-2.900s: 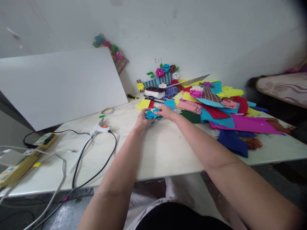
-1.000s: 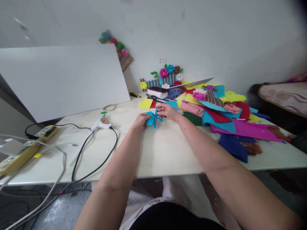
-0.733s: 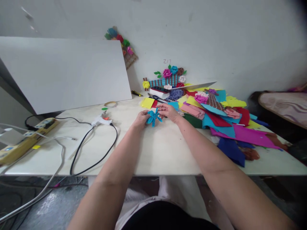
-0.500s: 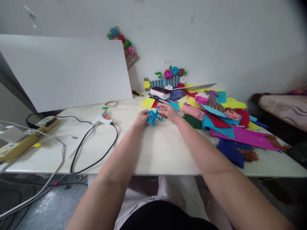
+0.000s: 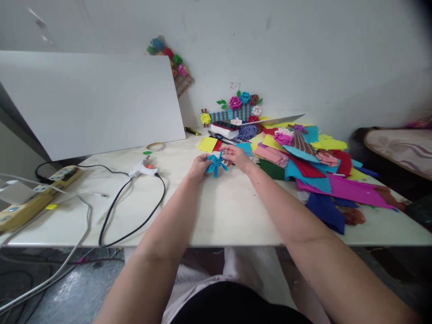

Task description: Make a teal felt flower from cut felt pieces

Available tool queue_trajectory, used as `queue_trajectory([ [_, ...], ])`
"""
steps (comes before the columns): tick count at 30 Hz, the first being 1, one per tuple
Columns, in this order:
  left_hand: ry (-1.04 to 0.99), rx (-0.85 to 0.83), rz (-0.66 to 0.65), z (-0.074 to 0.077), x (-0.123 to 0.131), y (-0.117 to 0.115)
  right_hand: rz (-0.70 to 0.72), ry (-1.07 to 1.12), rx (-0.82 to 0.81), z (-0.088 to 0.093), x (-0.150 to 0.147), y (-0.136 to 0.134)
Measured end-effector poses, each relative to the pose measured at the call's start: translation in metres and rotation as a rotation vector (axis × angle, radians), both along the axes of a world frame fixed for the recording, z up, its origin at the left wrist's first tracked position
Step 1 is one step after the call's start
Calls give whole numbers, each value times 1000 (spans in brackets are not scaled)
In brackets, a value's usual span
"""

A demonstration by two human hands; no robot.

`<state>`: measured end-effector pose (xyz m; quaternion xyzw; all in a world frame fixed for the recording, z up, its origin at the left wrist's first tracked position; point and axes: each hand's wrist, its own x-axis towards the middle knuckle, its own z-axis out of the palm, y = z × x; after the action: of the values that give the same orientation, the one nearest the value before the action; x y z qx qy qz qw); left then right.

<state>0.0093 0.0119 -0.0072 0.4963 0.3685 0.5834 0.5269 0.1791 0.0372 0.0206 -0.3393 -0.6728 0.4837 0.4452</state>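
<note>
A small blue flower (image 5: 217, 164) with several narrow petals, apparently folded from paper or felt, is held just above the white table. My left hand (image 5: 200, 166) pinches its left side between closed fingers. On the other side, my right hand (image 5: 236, 157) has its fingertips closed on a right-hand petal. Just behind my hands lie a yellow sheet (image 5: 207, 144) and a blue sheet (image 5: 244, 148).
Left on the table (image 5: 236, 216) are a white glue gun (image 5: 143, 168) with a looping black cord, a tape roll (image 5: 155, 146) and a yellow power strip (image 5: 40, 198). Coloured sheets (image 5: 344, 189) pile up at right. A white board (image 5: 94, 103) leans behind.
The camera view has shifted very slightly. Both hands keep their hold on the blue flower, with almost no movement.
</note>
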Motion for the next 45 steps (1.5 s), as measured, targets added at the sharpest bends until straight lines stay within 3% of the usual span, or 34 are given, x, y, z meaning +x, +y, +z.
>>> queue_trajectory([
  [13,28,5,35,-2,-2,1,-25,-6,-9,0,-2,0],
  [24,30,41,91,1,2,0,-128,-42,-56,2,-8,-2],
  [39,18,54,110,4,2,-2,-308,-68,-2,2,-15,-1],
  [45,16,50,140,3,3,1,-314,-120,53,-2,-16,5],
])
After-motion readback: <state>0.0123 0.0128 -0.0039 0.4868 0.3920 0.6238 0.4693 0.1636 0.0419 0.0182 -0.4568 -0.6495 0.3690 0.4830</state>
